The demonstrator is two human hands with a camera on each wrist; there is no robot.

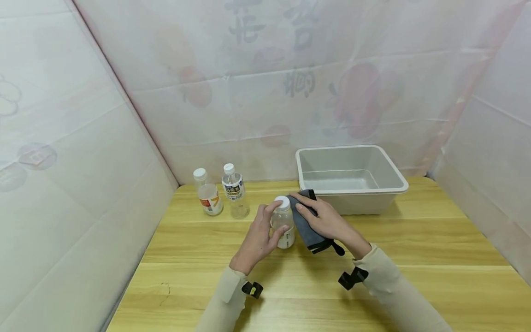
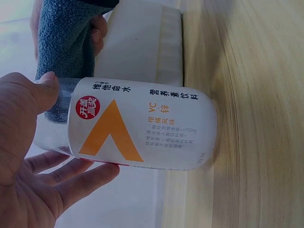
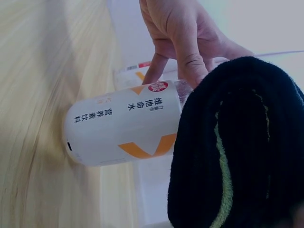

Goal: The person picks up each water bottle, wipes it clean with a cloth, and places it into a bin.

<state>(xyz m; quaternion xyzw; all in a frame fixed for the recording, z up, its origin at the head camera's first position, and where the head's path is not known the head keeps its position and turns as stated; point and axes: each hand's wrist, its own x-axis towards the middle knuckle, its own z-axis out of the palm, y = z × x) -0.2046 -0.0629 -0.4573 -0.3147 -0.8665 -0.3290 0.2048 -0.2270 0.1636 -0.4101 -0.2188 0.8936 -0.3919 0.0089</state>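
Wooden table (image 1: 174, 286) — left fingers (image 1: 278, 234) hold bottle (image 1: 286, 239), right fingers (image 1: 304, 200) cloth (image 1: 306, 230).

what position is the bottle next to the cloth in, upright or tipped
Upright: in the head view, the bottle has its base on the table and its white cap at the top.

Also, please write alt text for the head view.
A person's left grip holds a white-capped bottle on a wooden table; the right grip holds a gray cloth beside it. Two more bottles and a gray bin stand farther back.
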